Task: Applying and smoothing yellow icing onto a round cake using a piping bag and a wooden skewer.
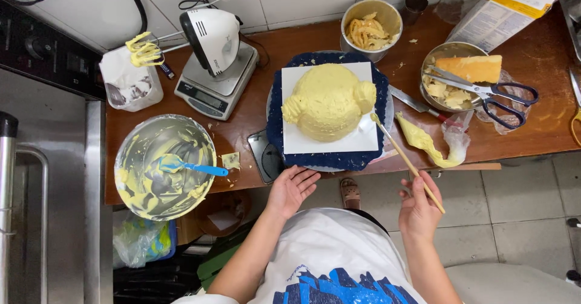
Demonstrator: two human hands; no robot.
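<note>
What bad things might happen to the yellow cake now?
The right hand holds a thin wooden stick whose tip touches the yellow cake; a slip might gouge the smooth cream. The cake's blue stand reaches the counter's front edge by the open left hand, so a bump might tip it. The scissors balanced across a metal bowl could slide off.

The cake [328,101] sits on a board [357,140] at desk [272,50] centre; mixing bowl [163,165] left, scissors [490,92] right, scale [215,89] behind-left.
</note>
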